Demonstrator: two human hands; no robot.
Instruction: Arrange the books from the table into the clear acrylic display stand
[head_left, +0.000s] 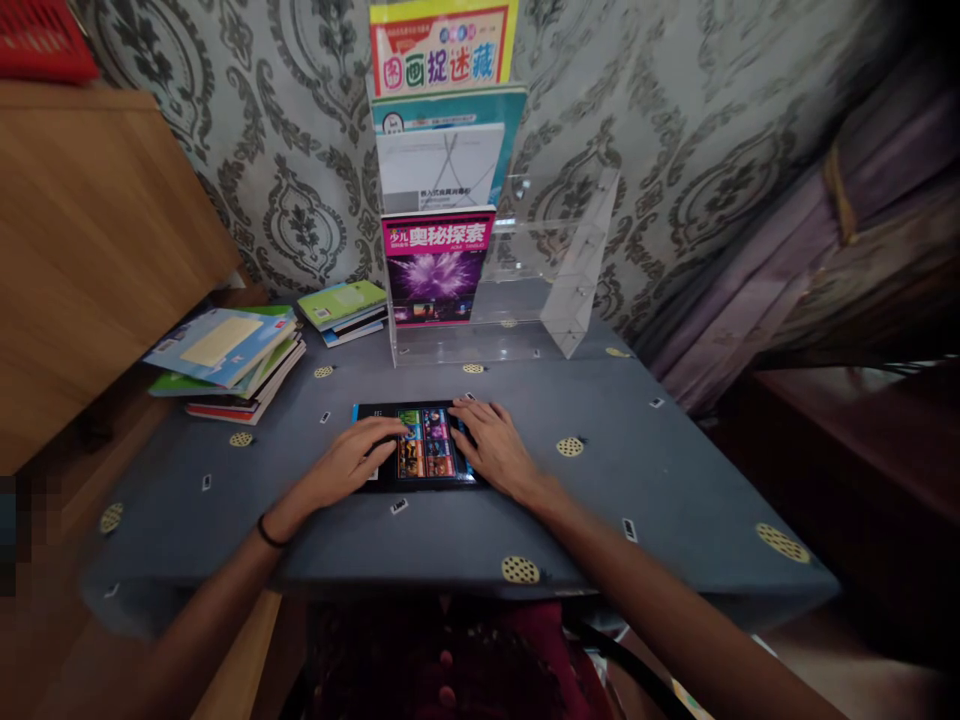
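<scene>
A dark book [426, 447] with rows of small colourful pictures on its cover lies flat on the cloth-covered table. My left hand [352, 458] rests on its left part, fingers stretched out over the cover and thumb apart. On the right part lies my right hand [496, 448], palm down with its fingers spread toward the far edge. Neither hand is wrapped around the book. A dark band circles my left wrist.
Behind the book stands a clear acrylic rack [574, 270] holding a pink-and-purple book [439, 270] and several others in tiers. A stack of books [232, 350] and a smaller green-topped pile [345, 305] sit at the back left. A wooden cabinet [97, 240] borders the left side.
</scene>
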